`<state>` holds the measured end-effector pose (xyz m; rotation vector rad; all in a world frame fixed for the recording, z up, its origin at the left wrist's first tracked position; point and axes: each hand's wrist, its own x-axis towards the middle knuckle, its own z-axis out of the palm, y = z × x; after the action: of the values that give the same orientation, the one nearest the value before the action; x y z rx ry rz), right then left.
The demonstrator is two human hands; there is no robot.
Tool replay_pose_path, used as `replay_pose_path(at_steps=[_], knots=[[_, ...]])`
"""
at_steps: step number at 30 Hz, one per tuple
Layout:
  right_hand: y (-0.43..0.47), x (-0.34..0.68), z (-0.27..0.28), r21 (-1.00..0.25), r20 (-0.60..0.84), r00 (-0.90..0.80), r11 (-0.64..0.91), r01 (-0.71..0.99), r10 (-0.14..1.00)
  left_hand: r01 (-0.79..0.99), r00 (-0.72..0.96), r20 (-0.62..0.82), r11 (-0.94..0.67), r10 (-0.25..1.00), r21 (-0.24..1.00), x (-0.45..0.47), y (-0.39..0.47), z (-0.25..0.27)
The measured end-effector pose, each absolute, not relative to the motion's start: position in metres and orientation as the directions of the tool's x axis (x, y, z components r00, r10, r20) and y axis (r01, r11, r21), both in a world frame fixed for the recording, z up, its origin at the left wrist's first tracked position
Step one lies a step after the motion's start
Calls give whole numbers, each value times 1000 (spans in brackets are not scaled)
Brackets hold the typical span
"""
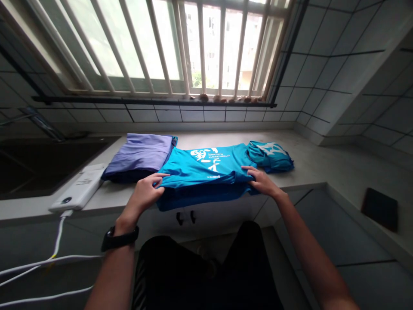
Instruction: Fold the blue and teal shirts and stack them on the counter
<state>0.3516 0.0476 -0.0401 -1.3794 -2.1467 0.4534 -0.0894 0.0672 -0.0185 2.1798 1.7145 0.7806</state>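
Observation:
A blue T-shirt with white lettering lies across the countertop, its near part hanging over the front edge. My left hand pinches the shirt at its near left side, index finger stretched over the cloth. At the near right side, my right hand grips the shirt between thumb and fingers. Left of the shirt sits a stack of folded clothes, lavender on top with darker cloth beneath. A folded teal garment with a white print rests against the shirt's right side.
A white power bank with a cable lies by the dark sink at left. On the right-hand counter is a dark flat object. Behind stand a tiled wall and a barred window, with small objects along its sill.

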Motion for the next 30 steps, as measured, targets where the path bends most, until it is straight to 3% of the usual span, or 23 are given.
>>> replay_pose_path(at_steps=[4,9,13,16,18,21,25,30], knots=[[25,359,-40,-452,220,-295,365,814,930,819,293,154,-331,944,468,-96,50,-27],[13,327,-30,-347,367,-108,243,906,924,795,270,344,-409,899,447,-68,40,-22],[8,294,-25,-461,372,-218,383,801,902,728,396,272,-480,877,489,-41,37,-27],[5,292,-20,-615,284,-173,318,721,943,685,490,240,-540,838,490,-40,33,-33],[6,298,-19,-656,252,-103,249,712,962,668,513,250,-565,821,484,-46,33,-35],[14,307,-28,-554,293,4,166,816,956,736,409,316,-514,856,440,-51,42,-38],[30,310,-61,-341,262,114,-18,940,958,879,303,322,-394,897,268,-47,61,-49],[56,312,-83,-165,220,-59,96,982,974,948,283,211,-306,936,89,-36,52,-54]])
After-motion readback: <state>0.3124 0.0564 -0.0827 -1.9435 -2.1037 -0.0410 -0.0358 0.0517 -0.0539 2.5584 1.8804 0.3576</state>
